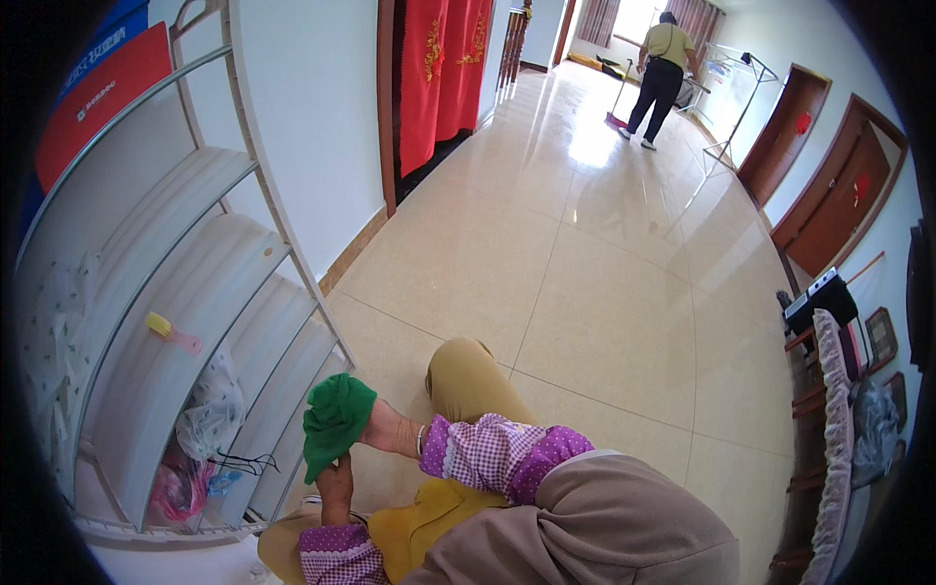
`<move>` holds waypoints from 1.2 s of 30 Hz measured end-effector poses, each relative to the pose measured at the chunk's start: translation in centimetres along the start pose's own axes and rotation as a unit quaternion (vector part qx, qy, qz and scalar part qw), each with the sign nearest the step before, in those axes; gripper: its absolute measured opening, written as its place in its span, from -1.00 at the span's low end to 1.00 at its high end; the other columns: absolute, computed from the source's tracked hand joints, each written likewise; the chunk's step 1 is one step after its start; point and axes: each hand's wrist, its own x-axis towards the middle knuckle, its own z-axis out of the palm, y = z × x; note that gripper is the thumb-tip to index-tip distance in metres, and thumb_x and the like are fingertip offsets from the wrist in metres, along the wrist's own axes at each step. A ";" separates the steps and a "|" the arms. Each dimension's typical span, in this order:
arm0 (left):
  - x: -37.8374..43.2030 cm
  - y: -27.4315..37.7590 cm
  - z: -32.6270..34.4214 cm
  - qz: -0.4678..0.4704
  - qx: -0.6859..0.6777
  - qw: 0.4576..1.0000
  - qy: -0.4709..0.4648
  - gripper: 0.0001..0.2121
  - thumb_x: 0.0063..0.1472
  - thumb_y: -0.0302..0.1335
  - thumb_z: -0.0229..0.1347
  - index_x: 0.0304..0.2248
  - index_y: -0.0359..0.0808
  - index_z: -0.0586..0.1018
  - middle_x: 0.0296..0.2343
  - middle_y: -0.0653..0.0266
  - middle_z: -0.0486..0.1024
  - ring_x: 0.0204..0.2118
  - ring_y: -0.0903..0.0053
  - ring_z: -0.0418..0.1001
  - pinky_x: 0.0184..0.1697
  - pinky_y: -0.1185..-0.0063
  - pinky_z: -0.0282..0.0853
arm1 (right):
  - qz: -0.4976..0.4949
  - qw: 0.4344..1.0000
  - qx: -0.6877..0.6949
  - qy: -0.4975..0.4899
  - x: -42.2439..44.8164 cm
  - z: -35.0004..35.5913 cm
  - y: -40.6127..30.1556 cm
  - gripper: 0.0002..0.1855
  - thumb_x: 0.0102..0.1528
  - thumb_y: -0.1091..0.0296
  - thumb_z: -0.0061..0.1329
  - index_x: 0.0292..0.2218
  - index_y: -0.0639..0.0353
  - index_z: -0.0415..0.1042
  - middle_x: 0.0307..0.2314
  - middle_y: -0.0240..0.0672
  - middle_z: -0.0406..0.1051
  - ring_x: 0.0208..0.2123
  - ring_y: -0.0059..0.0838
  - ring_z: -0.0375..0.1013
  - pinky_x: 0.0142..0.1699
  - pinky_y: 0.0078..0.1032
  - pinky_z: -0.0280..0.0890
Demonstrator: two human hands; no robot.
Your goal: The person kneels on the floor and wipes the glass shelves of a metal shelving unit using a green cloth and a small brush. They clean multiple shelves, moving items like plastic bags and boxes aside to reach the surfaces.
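Observation:
A crumpled green cloth (336, 417) is between my two hands, beside the shelf rack at left. My right hand (382, 426) grips its right side, with most of the fingers covered by the fabric. From below, my left hand (336, 482) holds the hanging lower part, and its fingertips are hidden too. Close to the cloth stands the metal rack with pale shelves (241, 285). On one shelf lies a brush with yellow bristles and a pink handle (174, 333). A clear plastic bag (213, 409) and a pink plastic bag (179, 486) rest lower on the rack.
Glossy floor tiles (621, 307) stretch ahead. Farther off, a person (664, 69) stands with a long-handled dustpan (616, 119) near a metal drying rack (724, 139). A red curtain (442, 80) hangs in a doorway. Lace-edged furniture (833, 409) lines the right wall.

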 end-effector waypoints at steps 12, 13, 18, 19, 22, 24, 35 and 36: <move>0.0 -0.7 0.2 -0.058 -0.098 0.993 0.010 -0.76 0.05 -0.64 0.02 -0.23 -0.42 0.39 -0.24 0.10 0.38 -0.16 0.40 0.36 -0.08 0.54 0.22 | 0.015 1.000 -0.009 -0.003 -0.1 0.2 0.2 -0.55 0.13 -0.09 -0.36 -0.16 0.00 0.35 -0.22 -0.39 0.38 -0.16 -0.37 0.36 -0.01 -0.32 0.19; 0.0 -0.6 0.2 -0.062 -0.099 0.993 0.004 -0.75 0.05 -0.65 0.02 -0.22 -0.42 0.39 -0.24 0.10 0.38 -0.16 0.40 0.36 -0.08 0.54 0.23 | 0.015 1.000 -0.008 -0.006 -0.2 0.2 0.2 -0.55 0.13 -0.10 -0.36 -0.15 0.00 0.34 -0.22 -0.39 0.38 -0.16 -0.37 0.36 -0.01 -0.32 0.19; 0.1 0.4 -0.1 -0.058 -0.073 0.996 -0.014 -0.75 0.04 -0.65 0.02 -0.22 -0.42 0.38 -0.24 0.11 0.37 -0.16 0.41 0.36 -0.09 0.54 0.24 | 0.016 1.000 -0.005 -0.017 0.0 -0.4 0.4 -0.54 0.13 -0.10 -0.36 -0.14 0.00 0.34 -0.20 -0.39 0.37 -0.14 -0.35 0.35 0.00 -0.31 0.19; 0.0 0.2 -0.2 -0.057 -0.068 0.996 -0.017 -0.75 0.05 -0.65 0.02 -0.22 -0.42 0.38 -0.23 0.11 0.37 -0.16 0.42 0.36 -0.10 0.54 0.24 | 0.016 1.000 -0.004 -0.017 0.0 -0.6 0.4 -0.54 0.13 -0.10 -0.37 -0.13 0.00 0.33 -0.19 -0.39 0.37 -0.14 -0.35 0.35 0.00 -0.31 0.19; -0.1 0.1 0.1 -0.086 -0.124 0.988 -0.012 -0.75 0.06 -0.65 0.01 -0.21 -0.41 0.37 -0.23 0.13 0.38 -0.16 0.43 0.35 -0.10 0.54 0.25 | 0.015 1.000 -0.007 -0.014 0.0 -0.8 0.5 -0.54 0.13 -0.09 -0.37 -0.13 0.00 0.33 -0.18 -0.38 0.36 -0.13 -0.35 0.35 0.00 -0.30 0.19; -0.1 -0.2 0.4 -0.096 -0.156 0.983 -0.006 -0.75 0.06 -0.66 0.01 -0.21 -0.40 0.37 -0.22 0.14 0.38 -0.16 0.44 0.35 -0.11 0.54 0.26 | 0.021 1.000 -0.004 -0.003 -0.2 -0.6 0.3 -0.55 0.14 -0.07 -0.37 -0.13 0.01 0.33 -0.18 -0.39 0.36 -0.14 -0.37 0.34 -0.01 -0.33 0.19; -0.6 -0.8 0.3 -0.123 -0.058 0.991 -0.008 -0.72 0.06 -0.49 0.05 -0.20 -0.38 0.44 -0.21 0.04 0.40 -0.13 0.23 0.35 -0.14 0.45 0.27 | 0.004 1.000 0.013 -0.028 0.4 -0.2 0.3 -0.55 0.16 0.02 -0.40 -0.09 0.16 0.26 -0.18 -0.22 0.34 -0.13 -0.23 0.34 -0.01 -0.21 0.21; -0.5 0.7 0.6 -0.094 0.008 0.995 -0.035 -0.70 0.06 -0.42 0.04 -0.19 -0.35 0.43 -0.21 -0.01 0.39 -0.10 0.15 0.31 -0.09 0.41 0.22 | -0.013 0.999 0.015 -0.040 -0.1 -0.7 -0.3 -0.55 0.17 0.05 -0.41 -0.08 0.17 0.25 -0.16 -0.21 0.33 -0.12 -0.20 0.33 0.00 -0.20 0.19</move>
